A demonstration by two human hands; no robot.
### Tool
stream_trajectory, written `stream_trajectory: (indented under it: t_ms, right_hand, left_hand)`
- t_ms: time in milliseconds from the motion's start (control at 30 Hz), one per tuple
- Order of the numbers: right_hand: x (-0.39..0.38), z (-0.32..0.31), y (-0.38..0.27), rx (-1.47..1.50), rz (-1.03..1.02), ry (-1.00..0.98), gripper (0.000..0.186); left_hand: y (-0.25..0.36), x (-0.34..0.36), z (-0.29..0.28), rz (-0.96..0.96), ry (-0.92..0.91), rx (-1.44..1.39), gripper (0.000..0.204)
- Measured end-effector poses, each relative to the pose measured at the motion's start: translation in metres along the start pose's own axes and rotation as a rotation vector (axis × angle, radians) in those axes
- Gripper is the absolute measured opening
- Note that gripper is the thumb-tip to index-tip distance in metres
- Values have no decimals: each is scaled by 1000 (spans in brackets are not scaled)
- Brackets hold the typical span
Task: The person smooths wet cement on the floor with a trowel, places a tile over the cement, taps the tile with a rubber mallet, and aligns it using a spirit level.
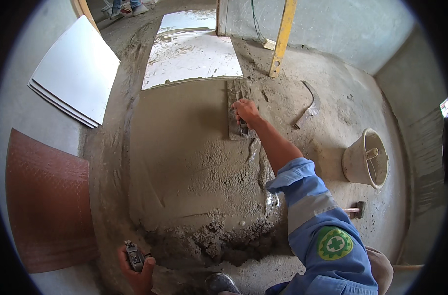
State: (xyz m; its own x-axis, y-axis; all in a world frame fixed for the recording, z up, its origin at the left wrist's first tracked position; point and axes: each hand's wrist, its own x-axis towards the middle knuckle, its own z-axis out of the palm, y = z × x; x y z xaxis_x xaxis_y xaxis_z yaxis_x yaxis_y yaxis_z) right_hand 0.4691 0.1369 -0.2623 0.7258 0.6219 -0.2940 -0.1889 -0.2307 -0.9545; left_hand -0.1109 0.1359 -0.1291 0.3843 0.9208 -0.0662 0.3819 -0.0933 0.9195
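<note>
My right hand (247, 111) is closed round the handle of a long rectangular plastering float (239, 89), smeared with mortar. The float lies flat on the right side of a wet mortar bed (170, 142), just below the laid tiles. That bed is smooth at its far and left parts and rough and pitted toward the near right. At the lower left, my left hand (135, 275) grips a small grey and black object (134, 256), whose kind I cannot make out. Loose, lumpy mortar (219, 236) lies along the near edge of the bed.
Mortar-smeared white tiles (194, 56) lie beyond the bed. Stacked white tiles (76, 69) and a brown sheet (49, 201) lean at left. To the right are a yellow level (283, 39), a sickle (310, 105), a bucket (356, 160) and a hammer (360, 209). Someone's feet (130, 10) show far off.
</note>
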Motion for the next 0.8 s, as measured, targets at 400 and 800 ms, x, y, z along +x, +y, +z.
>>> stream_trajectory:
  t_ms: [400, 800]
  right_hand:
    - [-57, -115, -24, -43, -1, 30, 22]
    - [55, -108, -28, -912, -124, 142, 48]
  left_hand:
    - [-17, -4, -25, 20, 78, 97, 60]
    - [12, -9, -19, 54, 137, 481, 88]
